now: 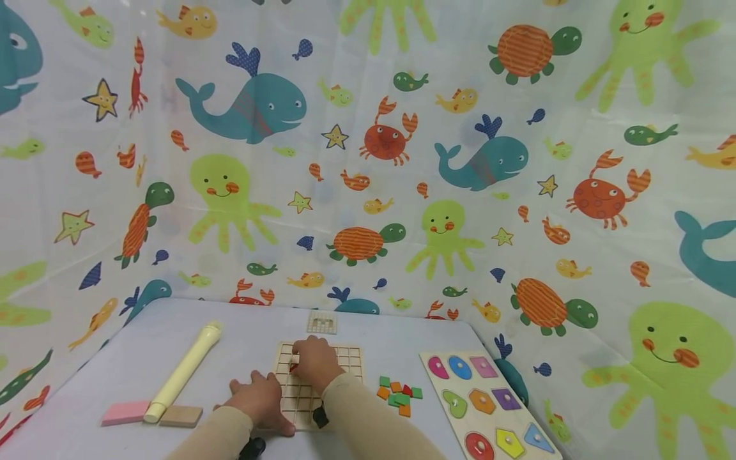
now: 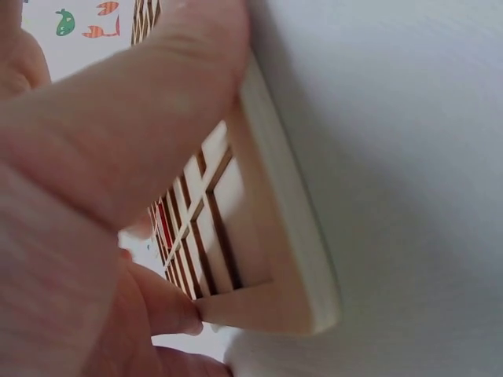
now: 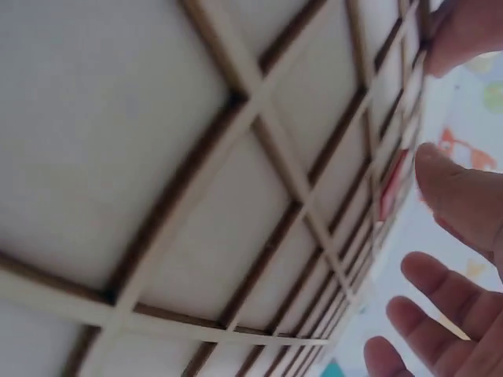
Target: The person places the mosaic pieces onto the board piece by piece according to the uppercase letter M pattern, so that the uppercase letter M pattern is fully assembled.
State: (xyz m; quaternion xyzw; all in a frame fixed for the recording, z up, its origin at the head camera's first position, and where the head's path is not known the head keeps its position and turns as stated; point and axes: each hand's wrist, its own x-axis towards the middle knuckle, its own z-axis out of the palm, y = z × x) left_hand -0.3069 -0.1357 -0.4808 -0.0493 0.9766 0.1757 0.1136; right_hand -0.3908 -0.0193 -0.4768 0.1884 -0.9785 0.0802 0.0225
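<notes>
A wooden grid board [image 1: 354, 361] lies on the table with a red tile [image 3: 393, 188] in its grid, partly covered in the head view. My left hand [image 1: 260, 397] holds the board's near left corner; its thumb [image 2: 177, 102] presses the front rim and a finger [image 2: 169, 302] touches the side. Over the board's middle is my right hand [image 1: 317, 364], fingers apart and nothing seen between them. Its thumb [image 3: 460, 192] is close beside the red tile; whether they touch cannot be told.
Several green, orange and red tiles [image 1: 400, 399] lie right of the board. Beyond them is a shape puzzle [image 1: 460, 421]. Leftward are a pale yellow tube [image 1: 184, 370], a pink block [image 1: 123, 412] and a tan block [image 1: 181, 416]. A small pale card [image 1: 322, 322] lies behind the board.
</notes>
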